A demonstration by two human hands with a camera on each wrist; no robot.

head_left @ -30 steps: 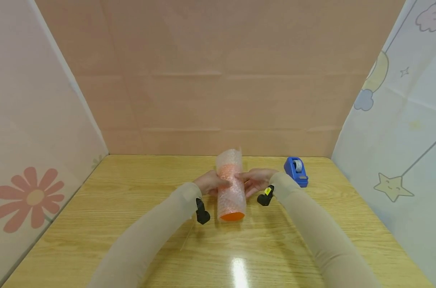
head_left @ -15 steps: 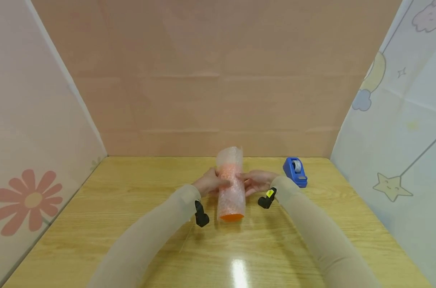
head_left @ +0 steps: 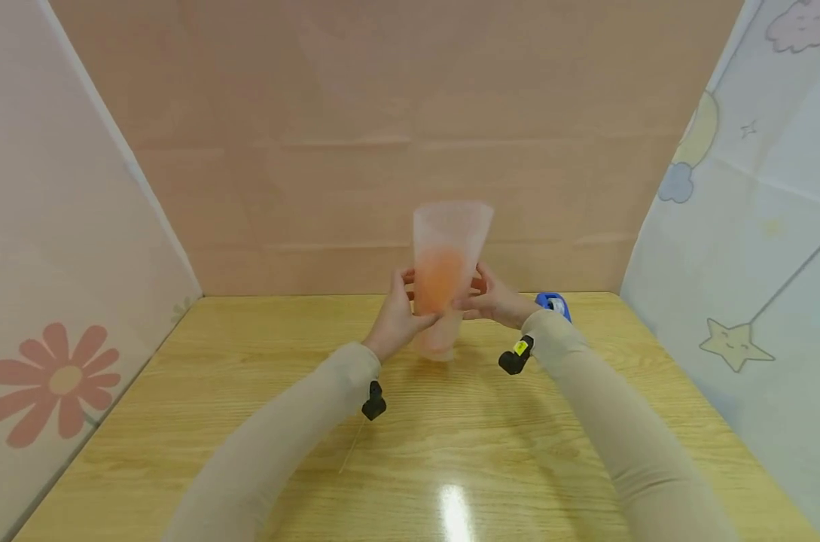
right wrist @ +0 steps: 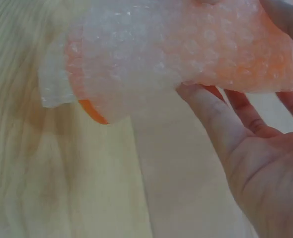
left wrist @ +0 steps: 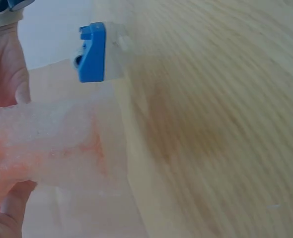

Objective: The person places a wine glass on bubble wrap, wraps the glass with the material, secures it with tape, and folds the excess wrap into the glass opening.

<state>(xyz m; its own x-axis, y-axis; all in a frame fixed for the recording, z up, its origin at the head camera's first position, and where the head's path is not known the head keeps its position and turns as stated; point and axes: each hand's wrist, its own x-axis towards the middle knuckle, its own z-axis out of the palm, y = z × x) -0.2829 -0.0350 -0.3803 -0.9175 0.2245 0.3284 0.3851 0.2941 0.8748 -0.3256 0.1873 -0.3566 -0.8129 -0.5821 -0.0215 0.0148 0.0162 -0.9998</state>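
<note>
Both hands hold a roll of bubble wrap [head_left: 453, 226] wound around an orange object [head_left: 439, 278], raised off the table and tilted toward upright. My left hand [head_left: 397, 320] grips its left side, thumb across the front. On the other side, my right hand [head_left: 496, 301] grips it with curled fingers. In the right wrist view, an orange edge [right wrist: 93, 113] shows at one end of the bubble wrap, where a loose flap [right wrist: 56, 82] sticks out. What the orange object is cannot be told through the wrap.
A blue tape dispenser [head_left: 554, 304] stands at the back right of the wooden table [head_left: 281, 452], partly hidden behind the right wrist. A thin pale strip [head_left: 351, 450] lies near the left forearm. A pinkish-brown backdrop [head_left: 301, 188] rises behind the table.
Both hands have lifted the wrapped roll off the table and tipped its far end up. The right forearm now partly covers the tape dispenser.
</note>
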